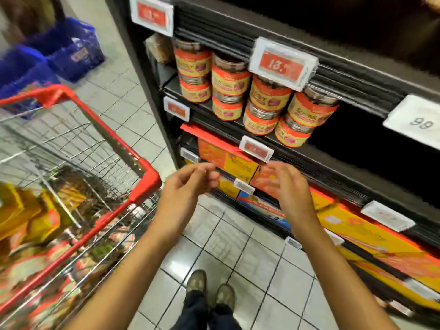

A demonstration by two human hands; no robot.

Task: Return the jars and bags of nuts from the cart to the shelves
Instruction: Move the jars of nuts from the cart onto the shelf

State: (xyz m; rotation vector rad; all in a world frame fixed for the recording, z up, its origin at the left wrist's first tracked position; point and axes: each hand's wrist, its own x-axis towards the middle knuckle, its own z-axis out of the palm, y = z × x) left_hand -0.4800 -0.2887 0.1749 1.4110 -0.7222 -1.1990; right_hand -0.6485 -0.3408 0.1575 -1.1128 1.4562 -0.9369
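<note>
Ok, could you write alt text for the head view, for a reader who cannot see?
The person's empty left hand and right hand hover open before a dark shop shelf of stacked red-and-yellow labelled jars; a red-rimmed wire cart of blurred packets stands to the left.

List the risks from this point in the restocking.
The jars stand stacked two high near the shelf edge; pushing another in could topple them. The left hand and right hand, both empty, hover by a protruding price tag that a reach might knock loose.
</note>
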